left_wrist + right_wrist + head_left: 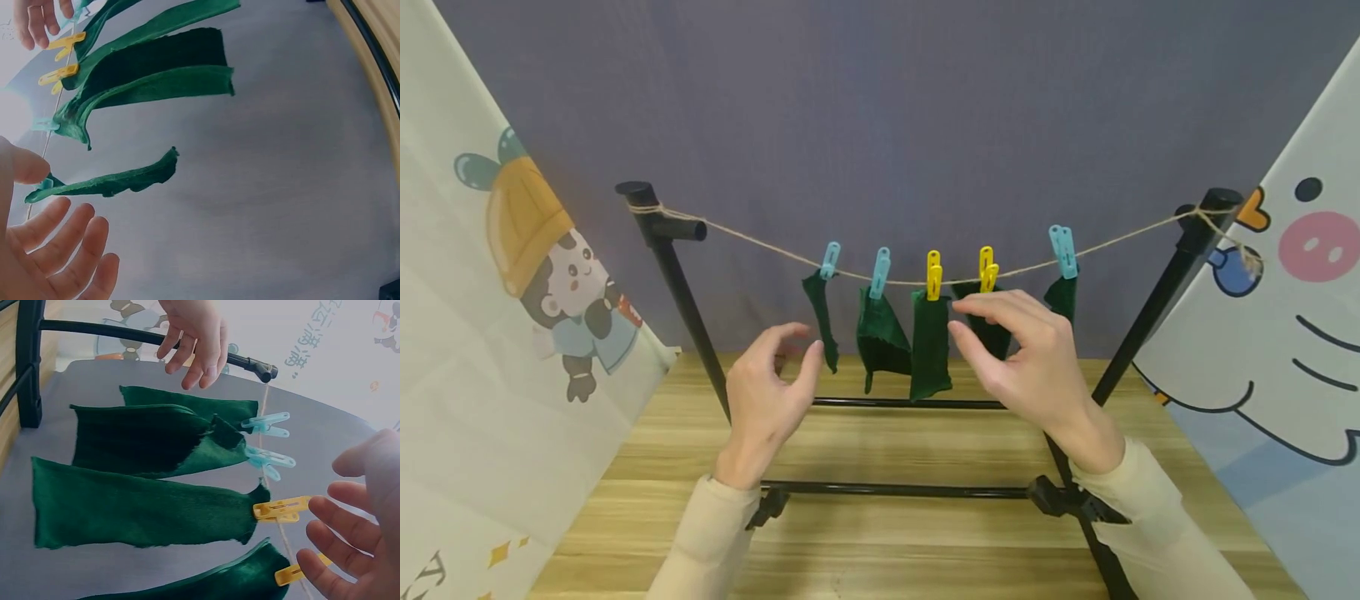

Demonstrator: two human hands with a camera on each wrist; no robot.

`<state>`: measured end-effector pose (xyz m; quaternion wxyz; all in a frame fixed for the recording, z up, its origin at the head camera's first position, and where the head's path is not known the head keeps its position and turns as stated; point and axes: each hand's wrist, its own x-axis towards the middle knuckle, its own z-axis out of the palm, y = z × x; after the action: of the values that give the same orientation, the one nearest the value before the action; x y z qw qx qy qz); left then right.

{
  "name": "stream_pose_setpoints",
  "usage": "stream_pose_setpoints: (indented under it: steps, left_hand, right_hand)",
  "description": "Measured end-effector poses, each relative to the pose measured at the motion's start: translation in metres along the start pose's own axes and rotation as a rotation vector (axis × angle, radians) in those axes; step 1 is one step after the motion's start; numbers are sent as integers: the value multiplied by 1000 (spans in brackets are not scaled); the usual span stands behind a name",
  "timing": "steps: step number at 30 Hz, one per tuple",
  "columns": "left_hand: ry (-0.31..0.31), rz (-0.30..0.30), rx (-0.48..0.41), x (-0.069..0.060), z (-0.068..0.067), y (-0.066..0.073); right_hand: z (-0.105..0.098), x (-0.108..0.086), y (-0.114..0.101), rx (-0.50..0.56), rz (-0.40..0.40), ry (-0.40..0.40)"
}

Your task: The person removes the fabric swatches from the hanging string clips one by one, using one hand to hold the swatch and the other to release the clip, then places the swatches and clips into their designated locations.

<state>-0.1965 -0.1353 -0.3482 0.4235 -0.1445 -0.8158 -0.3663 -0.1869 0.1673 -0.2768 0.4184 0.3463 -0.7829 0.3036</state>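
Several green cloths hang from a twine line (760,242), each under a clip: blue clips (881,273) at the left and far right, yellow clips (934,276) in the middle. My left hand (772,392), empty with thumb and fingers apart, is beside the leftmost cloth (823,321). My right hand (1037,367) is also empty, its fingers relaxed and spread near the middle cloth (931,346) and in front of the cloth to its right. In the right wrist view the right fingertips are close to a yellow clip (281,509); whether they touch it I cannot tell.
A black tube frame (681,300) holds the line at both ends and stands on a wooden table (880,567). Its lower bars (910,490) cross between my forearms. Behind hangs a grey-blue cloth backdrop (880,125), with printed white panels (460,333) on both sides.
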Motion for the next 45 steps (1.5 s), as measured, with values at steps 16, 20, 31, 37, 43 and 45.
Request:
stream_pose_setpoints:
  steps: [16, 20, 31, 37, 43, 45]
  left_hand:
    - [1, -36, -81, 26, -8, 4]
    - [-11, -56, -104, 32, -9, 6]
    - [-62, -117, -110, 45, -7, 7]
    - [-86, -153, -135, 50, -4, 8]
    - [-125, -175, -167, 54, -2, 9]
    - [-128, -180, -179, 55, -2, 9]
  right_hand:
    - [0, 34, -7, 26, -65, -5]
    - [4, 44, -10, 30, -73, -23]
    - [18, 74, -21, 23, -9, -120]
    - [29, 85, -23, 22, 33, -194]
    - [42, 92, -27, 20, 54, -261]
    - [46, 95, -29, 18, 62, -285]
